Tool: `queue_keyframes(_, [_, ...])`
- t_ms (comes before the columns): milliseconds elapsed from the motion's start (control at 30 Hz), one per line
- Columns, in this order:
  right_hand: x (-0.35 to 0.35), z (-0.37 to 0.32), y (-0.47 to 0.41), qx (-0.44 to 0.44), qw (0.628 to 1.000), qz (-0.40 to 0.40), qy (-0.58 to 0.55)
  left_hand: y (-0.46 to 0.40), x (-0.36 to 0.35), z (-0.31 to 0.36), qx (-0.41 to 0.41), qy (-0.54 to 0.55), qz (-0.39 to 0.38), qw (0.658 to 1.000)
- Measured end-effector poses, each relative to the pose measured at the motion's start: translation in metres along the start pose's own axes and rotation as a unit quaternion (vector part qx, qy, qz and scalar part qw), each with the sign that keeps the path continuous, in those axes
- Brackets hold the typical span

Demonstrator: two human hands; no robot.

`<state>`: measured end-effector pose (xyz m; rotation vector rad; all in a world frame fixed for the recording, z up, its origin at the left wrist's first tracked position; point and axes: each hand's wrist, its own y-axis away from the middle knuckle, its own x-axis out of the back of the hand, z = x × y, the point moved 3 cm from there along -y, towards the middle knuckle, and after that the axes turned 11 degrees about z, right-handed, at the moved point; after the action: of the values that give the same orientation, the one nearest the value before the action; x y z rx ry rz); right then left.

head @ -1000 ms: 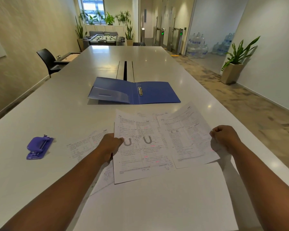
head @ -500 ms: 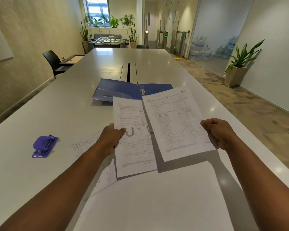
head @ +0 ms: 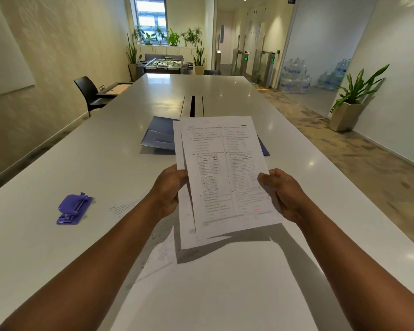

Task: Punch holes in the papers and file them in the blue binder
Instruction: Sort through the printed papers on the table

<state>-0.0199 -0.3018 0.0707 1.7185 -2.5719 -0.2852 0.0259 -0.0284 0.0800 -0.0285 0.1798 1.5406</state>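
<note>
Left hand (head: 169, 187) and right hand (head: 281, 192) both pinching side edges of printed sheets (head: 225, 173), held up off the table (head: 105, 163). Sheets overlapped but skewed, edges not flush. Risk: punching like this gives misaligned holes that won't seat on the rings. Needs squaring first. More loose papers (head: 158, 254) lying underneath, easy to miss. Purple hole punch (head: 73, 209) well to the left; blue binder (head: 158, 136) lying open beyond, partly hidden.

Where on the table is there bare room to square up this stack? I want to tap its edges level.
Bare tabletop lies between the purple hole punch and the blue binder, and along the table's right edge beyond the right hand. It is crowded below the held papers, where loose sheets lie by the left hand.
</note>
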Motion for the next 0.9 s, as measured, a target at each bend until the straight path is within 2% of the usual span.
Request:
queue_keyframes(133, [-0.010, 0.003, 0.005, 0.022, 1.000, 0.002, 0.011, 0.000, 0.005, 0.002, 0.007, 0.020, 0.032, 0.999])
queue_keyframes(267, [-0.018, 0.006, 0.008, 0.024, 0.999, -0.029, -0.017, 0.004, 0.007, 0.002, 0.008, 0.035, 0.047, 0.998])
queue_keyframes(367, [-0.020, 0.006, 0.007, 0.040, 0.999, -0.037, 0.003, 0.006, 0.005, 0.008, 0.012, 0.083, 0.028, 0.996])
queue_keyframes(433, [-0.021, 0.006, 0.006, 0.053, 0.998, -0.032, 0.015, 0.007, 0.004, 0.011, -0.009, 0.056, 0.013, 0.998])
queue_keyframes(567, [-0.024, -0.002, 0.007, 0.073, 0.996, -0.040, -0.011, 0.006, 0.005, 0.015, -0.099, -0.042, 0.072, 0.992])
queue_keyframes(733, [-0.025, -0.019, 0.008, 0.118, 0.990, -0.065, -0.032, 0.009, 0.002, 0.032, -0.180, -0.038, 0.087, 0.979])
queue_keyframes(900, [-0.023, -0.010, 0.009, 0.129, 0.989, -0.067, 0.017, 0.007, 0.003, 0.018, -0.177, -0.019, 0.103, 0.979])
